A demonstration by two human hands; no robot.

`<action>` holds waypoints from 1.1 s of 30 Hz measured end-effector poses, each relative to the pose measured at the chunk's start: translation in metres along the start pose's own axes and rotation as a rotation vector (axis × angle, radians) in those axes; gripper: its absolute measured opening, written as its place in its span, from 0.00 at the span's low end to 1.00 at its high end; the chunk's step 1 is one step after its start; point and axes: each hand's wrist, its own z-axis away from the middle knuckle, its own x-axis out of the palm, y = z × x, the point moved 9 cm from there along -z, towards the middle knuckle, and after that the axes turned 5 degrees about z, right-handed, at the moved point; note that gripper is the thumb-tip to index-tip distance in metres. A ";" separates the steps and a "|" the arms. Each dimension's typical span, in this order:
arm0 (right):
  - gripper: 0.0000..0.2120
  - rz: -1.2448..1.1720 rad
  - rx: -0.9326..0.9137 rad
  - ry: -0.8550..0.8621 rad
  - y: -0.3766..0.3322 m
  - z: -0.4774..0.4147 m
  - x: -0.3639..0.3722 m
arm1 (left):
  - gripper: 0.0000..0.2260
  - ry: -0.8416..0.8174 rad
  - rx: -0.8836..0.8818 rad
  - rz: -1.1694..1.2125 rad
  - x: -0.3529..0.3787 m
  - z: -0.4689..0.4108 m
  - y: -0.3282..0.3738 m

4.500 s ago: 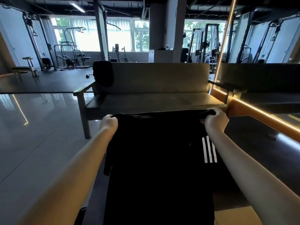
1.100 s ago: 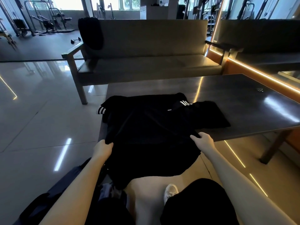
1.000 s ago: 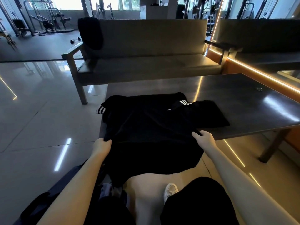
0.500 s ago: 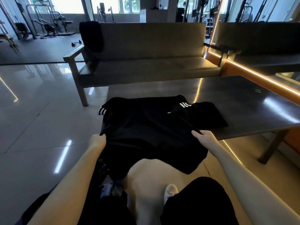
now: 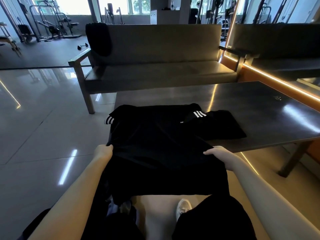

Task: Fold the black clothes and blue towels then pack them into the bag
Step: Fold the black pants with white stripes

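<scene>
Draped over near left corner of dark glossy table, hem overhanging: black striped fabric shirt, probably light, limp. Pinched at side edges by curled fingers of left hand, right hand; best held there.

dim room backlit by blown-out windows — glare streaks the floor, edges bend.

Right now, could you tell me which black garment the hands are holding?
The striped black shirt on the table; the other garment hangs on the sofa.

shirt: black, white sleeve stripes | table: dark grey | sofa: grey-brown
</scene>
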 end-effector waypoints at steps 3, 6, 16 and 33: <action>0.11 -0.089 -0.076 0.069 -0.010 -0.003 -0.004 | 0.11 -0.012 -0.013 0.027 0.002 -0.003 0.002; 0.10 -0.233 -0.151 0.135 -0.019 -0.007 -0.010 | 0.06 -0.012 -0.026 0.064 0.002 -0.007 0.004; 0.13 -0.546 -0.280 0.310 -0.077 -0.037 -0.028 | 0.05 0.027 0.028 0.374 -0.005 -0.052 0.037; 0.26 0.335 -0.338 0.488 -0.061 -0.063 -0.008 | 0.34 -0.010 0.125 -0.440 0.047 -0.061 -0.007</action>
